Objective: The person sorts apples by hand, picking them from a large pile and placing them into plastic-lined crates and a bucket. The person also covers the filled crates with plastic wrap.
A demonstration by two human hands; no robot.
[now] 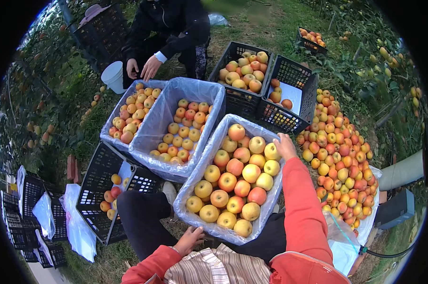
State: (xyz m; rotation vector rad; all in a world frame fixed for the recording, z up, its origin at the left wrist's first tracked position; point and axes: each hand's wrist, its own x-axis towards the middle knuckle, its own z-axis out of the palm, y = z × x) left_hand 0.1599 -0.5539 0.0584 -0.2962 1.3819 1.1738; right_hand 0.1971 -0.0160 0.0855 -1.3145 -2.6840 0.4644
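Note:
A crate with a clear plastic liner (214,141) stands tilted between my knees, its top layer of yellow-red apples (242,188) in rough rows. My right hand (285,146) grips its right rim near the far corner, fingertips over the edge beside a yellow apple. At the near left corner is my left hand (190,240), fingers bent close to the liner; whether it holds the edge is hidden. Beyond on the left, a second lined crate (148,117) is partly filled with apples. A third lined crate (111,122) beside it also holds apples.
A large apple pile (341,159) lies on the right. Black crates with apples stand ahead (242,97) and at left (93,198). Across from me, a person in dark clothes (168,32) has both hands above the far lined crate, near a white bucket (113,76).

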